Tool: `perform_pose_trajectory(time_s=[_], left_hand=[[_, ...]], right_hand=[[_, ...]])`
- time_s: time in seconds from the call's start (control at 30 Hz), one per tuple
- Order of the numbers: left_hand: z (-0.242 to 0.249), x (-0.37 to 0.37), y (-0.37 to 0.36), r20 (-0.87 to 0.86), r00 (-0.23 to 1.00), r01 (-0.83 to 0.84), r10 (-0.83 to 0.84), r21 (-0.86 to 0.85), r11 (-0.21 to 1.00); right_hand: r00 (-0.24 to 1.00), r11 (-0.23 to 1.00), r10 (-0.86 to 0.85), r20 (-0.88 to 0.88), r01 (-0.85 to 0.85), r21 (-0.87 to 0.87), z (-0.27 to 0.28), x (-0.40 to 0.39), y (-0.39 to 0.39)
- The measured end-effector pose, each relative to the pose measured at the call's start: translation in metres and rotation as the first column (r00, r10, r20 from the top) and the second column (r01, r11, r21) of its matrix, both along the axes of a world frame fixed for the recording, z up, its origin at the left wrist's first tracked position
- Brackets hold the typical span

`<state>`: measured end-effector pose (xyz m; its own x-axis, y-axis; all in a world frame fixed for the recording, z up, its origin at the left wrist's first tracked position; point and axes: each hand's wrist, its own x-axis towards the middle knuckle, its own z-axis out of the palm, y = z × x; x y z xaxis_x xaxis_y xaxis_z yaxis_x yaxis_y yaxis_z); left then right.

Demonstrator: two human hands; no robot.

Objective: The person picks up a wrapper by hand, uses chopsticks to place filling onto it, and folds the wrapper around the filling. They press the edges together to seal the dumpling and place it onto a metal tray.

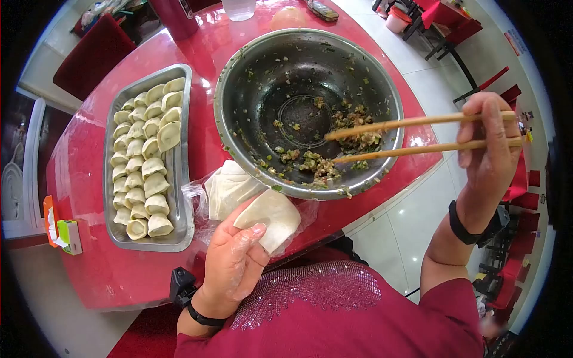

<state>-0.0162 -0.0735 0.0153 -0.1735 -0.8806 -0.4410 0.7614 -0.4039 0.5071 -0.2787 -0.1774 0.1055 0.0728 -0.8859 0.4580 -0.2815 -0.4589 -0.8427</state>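
A dough wrapper [273, 219] lies across the fingers of my left hand [236, 256], with the thumb pressed on its edge. My right hand [494, 134] grips a pair of wooden chopsticks [418, 121], spread apart, their tips inside the large metal bowl [239, 134]. Minced filling [319, 166] with green bits sits low in the bowl, near the chopstick tips. More wrappers [230, 188] are stacked on a plastic bag beside the bowl. To the left, a metal tray [179, 230] holds rows of folded dumplings [136, 180].
The red table [89, 179] has a dark red flask [174, 17], a clear cup [239, 8] and a phone-like object [322, 10] at its far side. A green and white box [70, 237] stands at the left edge. Red chairs and tables are at right.
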Motion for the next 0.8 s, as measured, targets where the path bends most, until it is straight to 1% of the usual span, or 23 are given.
perform_pose_trajectory(time_s=[0.03, 0.1, 0.13, 0.17, 0.2, 0.27, 0.4, 0.43, 0.47, 0.5, 0.57, 0.6, 0.63, 0.7, 0.73, 0.8], left_hand=[[0.000, 0.000, 0.000, 0.001, 1.000, 0.002, -0.002, 0.003, 1.000], [-0.001, -0.002, -0.001, -0.016, 1.000, -0.007, 0.007, -0.018, 1.000], [-0.002, -0.002, -0.002, -0.016, 1.000, -0.009, 0.009, -0.016, 1.000], [-0.004, -0.002, -0.002, -0.023, 1.000, 0.005, -0.006, -0.017, 1.000], [-0.004, -0.001, -0.002, -0.028, 0.999, 0.019, -0.020, -0.018, 1.000], [-0.003, -0.002, -0.003, -0.025, 0.999, 0.024, -0.024, -0.007, 1.000], [-0.002, -0.001, -0.004, 0.003, 0.998, 0.058, -0.059, 0.016, 0.998], [-0.002, -0.001, -0.004, 0.009, 0.998, 0.056, -0.057, 0.018, 0.998], [-0.002, -0.002, -0.004, -0.011, 0.999, 0.046, -0.046, 0.005, 0.999], [-0.001, -0.002, -0.005, -0.032, 0.999, 0.034, -0.035, -0.009, 0.999], [-0.001, -0.002, -0.006, -0.028, 0.999, 0.017, -0.017, -0.011, 1.000], [-0.001, -0.002, -0.006, -0.028, 1.000, 0.005, -0.005, -0.016, 1.000], [-0.001, -0.003, -0.006, -0.024, 1.000, 0.009, -0.010, -0.015, 1.000], [-0.001, -0.004, -0.006, -0.013, 1.000, -0.012, 0.012, -0.009, 1.000], [-0.001, -0.004, -0.007, -0.011, 1.000, -0.011, 0.011, -0.009, 1.000], [0.000, -0.005, -0.004, -0.016, 1.000, -0.002, 0.002, 0.018, 1.000]], right_hand=[[1.000, 0.997, 0.016, -0.023, -0.018, -0.069, 0.002, -0.005, -0.003], [0.999, 0.997, 0.048, -0.009, -0.048, -0.057, -0.002, -0.011, -0.010], [0.996, 0.996, 0.091, 0.013, -0.091, -0.024, -0.008, -0.012, -0.014], [0.990, 0.991, 0.136, 0.037, -0.136, 0.010, -0.012, -0.013, -0.017], [0.989, 0.990, 0.140, 0.039, -0.140, 0.012, -0.015, -0.011, -0.018], [0.985, 0.978, 0.095, 0.144, -0.119, 0.170, -0.020, -0.007, -0.021], [0.988, 0.977, 0.069, 0.139, -0.095, 0.188, -0.030, -0.009, -0.027], [0.991, 0.981, 0.039, 0.131, -0.063, 0.184, -0.031, -0.009, -0.027], [0.992, 0.983, 0.011, 0.123, -0.033, 0.180, -0.031, -0.009, -0.027], [0.992, 0.983, 0.015, 0.128, -0.038, 0.181, -0.029, -0.012, -0.028], [0.989, 0.991, 0.129, 0.074, -0.132, 0.030, -0.019, -0.022, -0.028], [0.990, 0.990, 0.138, 0.026, -0.138, 0.019, -0.015, -0.024, -0.030], [0.991, 0.991, 0.134, 0.030, -0.134, 0.020, -0.017, -0.022, -0.030], [0.997, 0.992, 0.062, 0.050, -0.067, 0.103, -0.024, -0.015, -0.031], [0.993, 0.988, 0.096, 0.070, -0.104, 0.117, -0.027, -0.015, -0.030], [0.992, 0.985, 0.082, 0.097, -0.096, 0.147, -0.030, -0.013, -0.027]])
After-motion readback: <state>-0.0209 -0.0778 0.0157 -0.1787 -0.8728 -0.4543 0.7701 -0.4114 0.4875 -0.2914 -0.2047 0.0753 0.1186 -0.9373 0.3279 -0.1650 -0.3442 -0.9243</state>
